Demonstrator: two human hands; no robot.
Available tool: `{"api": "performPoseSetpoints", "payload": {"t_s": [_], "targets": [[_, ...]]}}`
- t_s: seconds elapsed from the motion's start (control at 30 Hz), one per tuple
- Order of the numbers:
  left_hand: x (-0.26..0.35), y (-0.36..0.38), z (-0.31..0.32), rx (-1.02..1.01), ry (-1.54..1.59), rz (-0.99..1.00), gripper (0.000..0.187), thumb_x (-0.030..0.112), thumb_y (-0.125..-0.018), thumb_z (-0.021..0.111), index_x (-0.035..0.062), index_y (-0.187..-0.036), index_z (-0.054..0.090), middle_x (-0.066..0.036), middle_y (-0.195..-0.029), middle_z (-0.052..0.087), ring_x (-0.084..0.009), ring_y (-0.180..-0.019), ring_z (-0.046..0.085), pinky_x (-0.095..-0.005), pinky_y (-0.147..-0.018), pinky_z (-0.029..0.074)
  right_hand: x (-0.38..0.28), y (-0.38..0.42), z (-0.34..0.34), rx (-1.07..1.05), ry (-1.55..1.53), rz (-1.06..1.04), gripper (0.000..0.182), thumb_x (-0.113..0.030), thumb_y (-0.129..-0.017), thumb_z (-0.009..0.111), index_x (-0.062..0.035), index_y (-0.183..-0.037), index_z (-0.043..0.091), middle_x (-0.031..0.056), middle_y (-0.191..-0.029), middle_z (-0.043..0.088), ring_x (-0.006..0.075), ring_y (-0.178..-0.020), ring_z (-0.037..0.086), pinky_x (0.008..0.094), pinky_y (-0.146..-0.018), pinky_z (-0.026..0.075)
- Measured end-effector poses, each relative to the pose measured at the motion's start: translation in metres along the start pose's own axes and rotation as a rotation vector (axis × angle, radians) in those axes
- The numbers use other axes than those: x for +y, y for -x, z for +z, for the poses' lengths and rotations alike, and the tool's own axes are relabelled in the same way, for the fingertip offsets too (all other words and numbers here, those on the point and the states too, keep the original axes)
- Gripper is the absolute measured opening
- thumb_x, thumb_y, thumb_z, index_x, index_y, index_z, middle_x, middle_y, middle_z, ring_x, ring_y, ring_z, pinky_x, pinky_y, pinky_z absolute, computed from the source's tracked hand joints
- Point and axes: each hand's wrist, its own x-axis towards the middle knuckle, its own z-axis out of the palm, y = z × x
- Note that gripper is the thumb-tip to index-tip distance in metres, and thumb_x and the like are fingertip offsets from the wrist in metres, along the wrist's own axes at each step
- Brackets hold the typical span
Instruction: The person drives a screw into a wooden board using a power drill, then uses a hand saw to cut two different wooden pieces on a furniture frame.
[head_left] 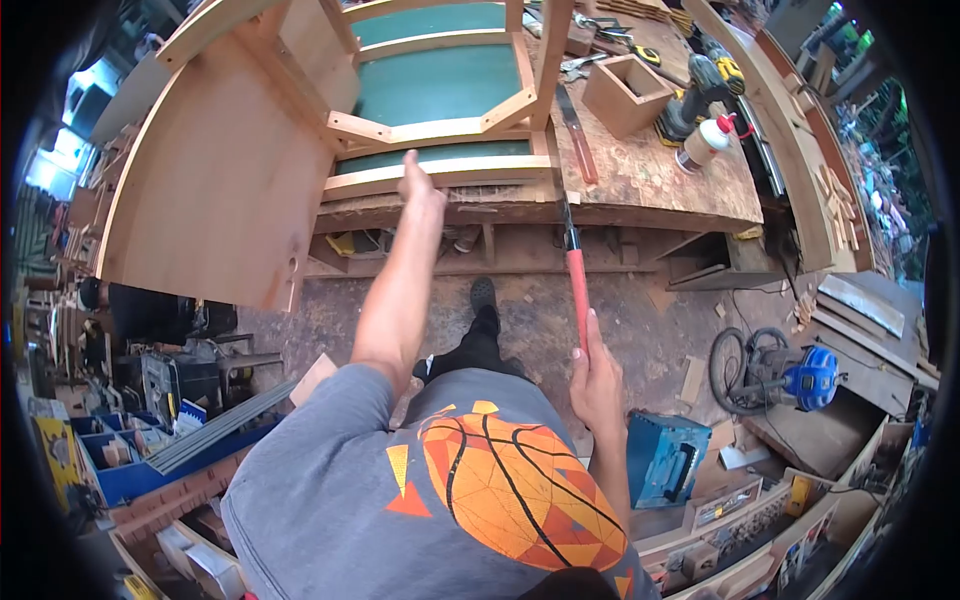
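My hands are apart. My right hand (597, 385) is closed around the lower end of a red-handled tool (577, 290), which points away from me with its dark shaft reaching the near edge of the workbench (690, 197); I cannot make out its far end clearly. My left hand (422, 190) is at the near rail (480, 172) of a wooden frame (430, 130), thumb side up; it is blurred, and I cannot tell whether it grips the wood or only lies against it. The frame sits on the left part of the bench, with green panels (440, 82) showing between its rails and a broad wooden panel (215, 190) standing along its left side. To the right of the frame, a long red-brown tool (580, 145) lies on the bench, with an open wooden box (628, 97) beyond it. Farther right stand a cordless drill (690, 103) and, nearer me, a white bottle with a red cap (704, 146). On the floor at right is a blue vacuum (812, 378).
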Motion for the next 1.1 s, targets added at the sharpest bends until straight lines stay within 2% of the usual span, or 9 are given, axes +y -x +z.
{"api": "performPoseSetpoints", "payload": {"t_s": [0.07,0.17,0.3,0.4,0.8,0.93,1.0,1.07,1.1], "targets": [[0.016,-0.084,-0.015,-0.082,0.166,0.019,0.056,0.031,-0.099,0.064,-0.0053,-0.142,0.055,-0.02,-0.139,0.063,-0.0375,-0.119,0.068,-0.0587,-0.101,0.056,-0.004,0.004,-0.002,-0.031,-0.077,0.076,0.063,-0.008,-0.105,0.054,-0.0128,-0.166,0.038,0.0279,-0.1,0.067,0.0462,-0.091,0.069,0.0479,-0.085,0.054],[0.037,-0.122,-0.032,-0.1,0.169,0.057,0.051,0.016,-0.095,0.057,-0.0063,-0.141,0.057,-0.022,-0.134,0.065,-0.0378,-0.118,0.069,-0.0564,-0.098,0.061,0.001,0.002,-0.003,-0.03,-0.061,0.051,0.064,-0.008,-0.105,0.054,-0.0129,-0.166,0.037,0.0275,-0.1,0.067,0.0455,-0.092,0.069,0.0489,-0.085,0.054],[0.042,-0.085,-0.028,0.082,-0.049,0.173,0.055,0.007,-0.088,0.056,-0.0098,-0.14,0.056,-0.023,-0.133,0.065,-0.0368,-0.109,0.073,-0.0526,-0.087,0.065,0.004,-0.001,-0.009,-0.018,-0.057,0.045,0.066,-0.008,-0.104,0.055,-0.0176,-0.167,0.036,0.028,-0.106,0.068,0.0496,-0.1,0.068,0.0546,-0.087,0.052],[0.044,-0.071,-0.022,0.174,-0.119,0.207,0.053,0.009,-0.089,0.058,-0.0105,-0.138,0.056,-0.022,-0.132,0.066,-0.036,-0.108,0.074,-0.0541,-0.084,0.065,0.004,0.0,-0.009,-0.03,-0.049,0.065,0.065,-0.008,-0.104,0.054,-0.0172,-0.166,0.037,0.029,-0.109,0.068,0.05,-0.1,0.068,0.0559,-0.088,0.053],[0.048,-0.072,-0.036,0.047,-0.274,0.168,0.05,0.019,-0.096,0.063,-0.0018,-0.141,0.056,-0.019,-0.134,0.063,-0.0354,-0.114,0.07,-0.0612,-0.089,0.063,-0.011,-0.001,-0.003,-0.119,0.064,0.119,0.069,-0.01,-0.105,0.052,-0.0139,-0.169,0.026,0.035,-0.107,0.068,0.055,-0.098,0.067,0.0599,-0.087,0.052],[0.042,-0.068,-0.039,0.087,-0.377,0.223,0.058,0.033,-0.092,0.068,-0.0026,-0.137,0.058,-0.019,-0.135,0.063,-0.0368,-0.112,0.069,-0.0607,-0.085,0.06,-0.01,-0.008,-0.003,-0.079,0.017,0.09,0.069,-0.009,-0.105,0.052,-0.0142,-0.169,0.027,0.0357,-0.109,0.068,0.0558,-0.099,0.066,0.0601,-0.088,0.052],[0.033,-0.075,-0.046,0.06,-0.478,0.211,0.068,0.041,-0.09,0.071,-0.002,-0.14,0.056,-0.02,-0.137,0.061,-0.037,-0.121,0.062,-0.0613,-0.097,0.052,-0.008,-0.005,-0.006,-0.082,0.009,0.087,0.068,-0.009,-0.105,0.052,-0.014,-0.168,0.027,0.0357,-0.11,0.068,0.056,-0.1,0.066,0.0603,-0.088,0.052],[-0.006,-0.104,-0.054,0.655,-0.926,0.746,0.08,0.042,-0.087,0.077,-0.0036,-0.146,0.05,-0.022,-0.141,0.057,-0.0367,-0.132,0.053,-0.0583,-0.111,0.042,-0.005,-0.007,-0.01,-0.064,0.001,0.084,0.068,-0.009,-0.105,0.052,-0.0138,-0.168,0.028,0.0357,-0.11,0.068,0.0562,-0.101,0.066,0.0605,-0.088,0.052],[-0.009,-0.036,-0.054,0.378,-1.074,1.066,0.085,0.041,-0.084,0.08,-0.0057,-0.148,0.048,-0.023,-0.142,0.056,-0.0367,-0.132,0.053,-0.0542,-0.111,0.042,-0.003,-0.007,-0.011,-0.071,-0.019,0.086,0.067,-0.009,-0.105,0.052,-0.0132,-0.168,0.029,0.0359,-0.112,0.068,0.0565,-0.102,0.065,0.0604,-0.089,0.051]]}}
